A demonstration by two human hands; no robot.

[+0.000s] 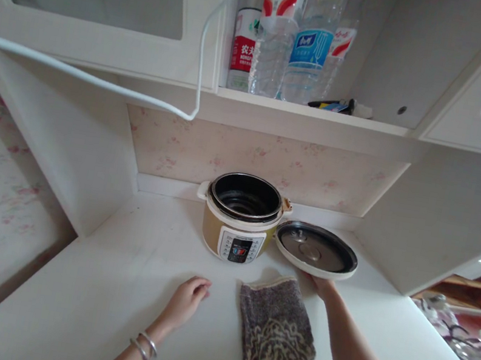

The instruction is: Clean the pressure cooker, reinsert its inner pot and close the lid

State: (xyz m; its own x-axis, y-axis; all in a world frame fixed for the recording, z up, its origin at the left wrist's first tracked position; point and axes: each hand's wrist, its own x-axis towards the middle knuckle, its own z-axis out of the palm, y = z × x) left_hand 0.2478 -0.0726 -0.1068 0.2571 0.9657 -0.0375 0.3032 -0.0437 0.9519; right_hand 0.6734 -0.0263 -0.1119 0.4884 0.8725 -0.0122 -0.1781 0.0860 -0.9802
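Cloth (275, 330): while it lies on the counter (166, 349), it is between the arms.
Left hand (187, 300): grip half open, fingers loosely curled, nothing seen inside.
Right hand (319, 284): grip holds the lid (316, 251) from below, fingers mostly hidden.
Cooker (212, 230): stands open, beside the lid.

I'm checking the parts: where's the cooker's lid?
In the head view, the lid is right of the cooker, inner side up, the right hand at its near edge.

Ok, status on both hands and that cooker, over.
Right hand under near rim of upturned lid. Left hand loosely curled, left of cloth. Cooker uncovered. Cloth in front, touching neither hand.
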